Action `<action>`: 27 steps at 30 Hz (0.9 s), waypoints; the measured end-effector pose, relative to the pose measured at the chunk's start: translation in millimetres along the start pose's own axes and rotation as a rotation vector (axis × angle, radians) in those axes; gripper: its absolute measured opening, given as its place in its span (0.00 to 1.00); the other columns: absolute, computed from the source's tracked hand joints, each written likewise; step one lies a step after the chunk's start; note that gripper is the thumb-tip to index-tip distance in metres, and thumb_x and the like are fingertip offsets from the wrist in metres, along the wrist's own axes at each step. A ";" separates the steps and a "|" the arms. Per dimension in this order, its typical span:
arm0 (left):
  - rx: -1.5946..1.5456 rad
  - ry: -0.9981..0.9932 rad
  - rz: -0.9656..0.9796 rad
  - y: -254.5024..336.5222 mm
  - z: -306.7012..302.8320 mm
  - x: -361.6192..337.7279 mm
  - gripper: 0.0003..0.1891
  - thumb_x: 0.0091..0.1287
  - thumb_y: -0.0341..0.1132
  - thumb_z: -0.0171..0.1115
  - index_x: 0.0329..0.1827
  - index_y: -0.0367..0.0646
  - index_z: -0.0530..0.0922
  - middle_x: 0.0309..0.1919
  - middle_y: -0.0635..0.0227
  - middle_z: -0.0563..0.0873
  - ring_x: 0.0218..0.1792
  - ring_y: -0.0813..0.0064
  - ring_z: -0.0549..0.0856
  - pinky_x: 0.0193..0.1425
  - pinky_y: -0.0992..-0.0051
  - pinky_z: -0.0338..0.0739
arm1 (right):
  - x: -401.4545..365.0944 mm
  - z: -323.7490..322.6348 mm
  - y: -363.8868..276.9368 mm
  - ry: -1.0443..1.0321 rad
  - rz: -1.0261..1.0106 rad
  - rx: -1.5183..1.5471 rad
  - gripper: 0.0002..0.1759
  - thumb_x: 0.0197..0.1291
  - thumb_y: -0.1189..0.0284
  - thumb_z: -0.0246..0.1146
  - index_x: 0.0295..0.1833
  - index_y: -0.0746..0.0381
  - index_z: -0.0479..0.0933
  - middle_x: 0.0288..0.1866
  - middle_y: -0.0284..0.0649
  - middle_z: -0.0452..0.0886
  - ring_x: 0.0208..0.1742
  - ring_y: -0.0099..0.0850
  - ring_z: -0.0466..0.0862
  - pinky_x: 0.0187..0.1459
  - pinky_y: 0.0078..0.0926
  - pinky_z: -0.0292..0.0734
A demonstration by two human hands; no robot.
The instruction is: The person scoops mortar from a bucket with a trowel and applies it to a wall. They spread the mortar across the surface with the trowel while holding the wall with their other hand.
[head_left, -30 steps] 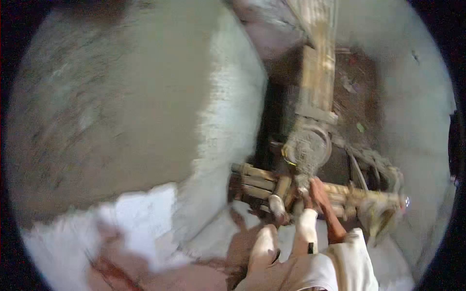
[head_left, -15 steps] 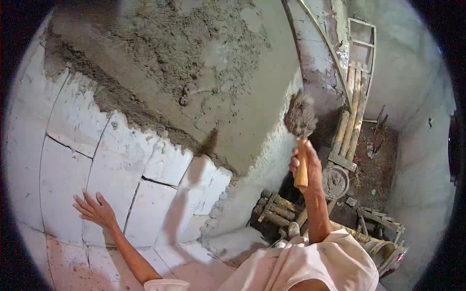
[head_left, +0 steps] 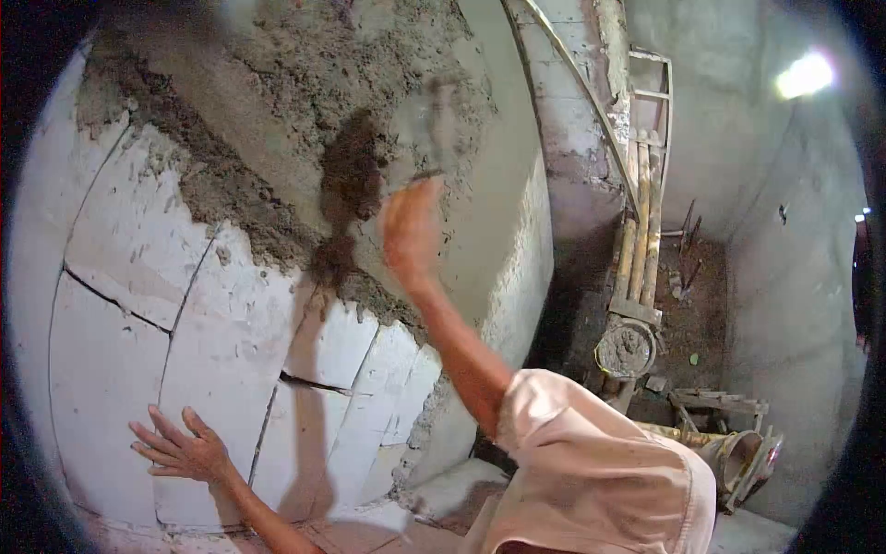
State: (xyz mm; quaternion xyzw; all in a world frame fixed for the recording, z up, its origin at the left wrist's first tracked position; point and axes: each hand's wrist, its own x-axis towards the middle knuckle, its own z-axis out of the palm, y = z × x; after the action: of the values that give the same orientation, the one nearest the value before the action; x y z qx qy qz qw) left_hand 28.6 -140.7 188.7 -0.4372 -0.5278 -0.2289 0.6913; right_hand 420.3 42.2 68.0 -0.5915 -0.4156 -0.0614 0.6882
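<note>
My left hand lies with fingers spread against the white block wall. My right hand, smeared by motion, is closed round a trowel in front of the plastered area. Only a thin dark part of the trowel shows clearly; its wooden handle is hidden by the hand. Rough wet mortar covers the upper wall, with a ragged lower edge over the blocks. Smoother grey plaster lies to the right of my right hand. A dark arm shadow falls on the mortar and blocks.
A round bucket of mortar stands below to the right, at the end of a bamboo platform. A wooden stand and a tipped round container lie lower right. A bright lamp glare shows at upper right.
My right hand has swung up and left with the trowel, from beside the wall's right edge to the rough plaster. The mortar heap on the trowel is no longer visible. My left hand stays on the blocks.
</note>
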 end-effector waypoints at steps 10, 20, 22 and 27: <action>0.003 -0.002 -0.002 -2.8 7.1 -6.2 0.30 0.73 0.62 0.47 0.73 0.61 0.69 0.76 0.65 0.63 0.75 0.52 0.61 0.71 0.35 0.46 | -48.6 -101.5 0.4 -0.496 -0.016 0.130 0.21 0.71 0.62 0.58 0.59 0.66 0.69 0.43 0.48 0.76 0.40 0.38 0.81 0.39 0.34 0.77; 0.028 -0.034 0.008 -2.7 14.4 -6.5 0.34 0.71 0.67 0.43 0.73 0.57 0.68 0.77 0.61 0.60 0.75 0.45 0.59 0.65 0.28 0.52 | -27.9 -3.5 -41.3 -0.561 1.392 1.677 0.26 0.71 0.40 0.44 0.45 0.53 0.65 0.21 0.30 0.68 0.15 0.22 0.66 0.17 0.28 0.69; 0.045 -0.047 0.001 -3.6 19.0 -4.1 0.35 0.71 0.68 0.42 0.74 0.57 0.68 0.77 0.60 0.59 0.75 0.44 0.59 0.66 0.28 0.51 | -32.9 -8.4 -46.4 -0.640 1.363 1.591 0.27 0.71 0.40 0.44 0.44 0.54 0.65 0.21 0.31 0.68 0.15 0.23 0.67 0.17 0.29 0.69; 0.025 -0.037 -0.012 0.9 14.0 -7.1 0.33 0.71 0.66 0.45 0.75 0.60 0.65 0.78 0.62 0.58 0.76 0.43 0.57 0.67 0.28 0.49 | -60.1 -43.0 -44.3 -0.960 1.284 1.224 0.32 0.71 0.39 0.42 0.46 0.60 0.65 0.20 0.35 0.68 0.14 0.27 0.69 0.16 0.31 0.69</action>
State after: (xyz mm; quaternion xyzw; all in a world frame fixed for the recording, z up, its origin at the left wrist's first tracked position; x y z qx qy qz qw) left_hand 19.5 -129.4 182.6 -0.4295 -0.5462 -0.2183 0.6853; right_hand 377.4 -32.4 65.0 -0.2104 -0.2117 0.7896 0.5362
